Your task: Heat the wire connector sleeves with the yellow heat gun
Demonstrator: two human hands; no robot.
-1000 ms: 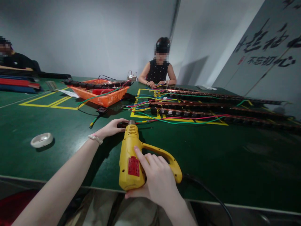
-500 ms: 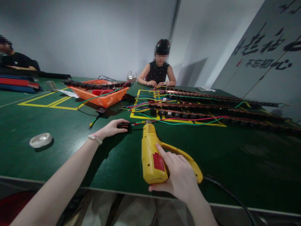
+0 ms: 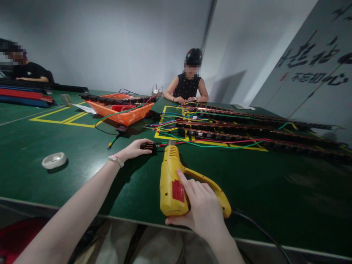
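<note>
My right hand [image 3: 202, 203] is wrapped round the body of a yellow heat gun [image 3: 172, 176], which lies low over the green table. Its metal nozzle [image 3: 171, 143] points away from me, close to a few thin wires with ring terminals [image 3: 162, 145]. With thumb and fingers, my left hand [image 3: 137, 148] grips a small black block with copper-coloured strips [image 3: 147, 146], just left of the nozzle. The wires run up to that block's right end; whether they are joined to it I cannot tell. A black power cord [image 3: 261, 229] trails from the gun.
Long black strips with copper bars and coloured wires [image 3: 233, 126] stretch across the right. An orange basket [image 3: 126, 115] holds more parts. A white oval dish [image 3: 54, 160] stands at left. One person [image 3: 189, 86] sits opposite; another [image 3: 30, 71] is at far left.
The heat gun and my right hand have shifted slightly left, bringing the nozzle nearer the black block. My left hand keeps its grip. The whole view has swung a little.
</note>
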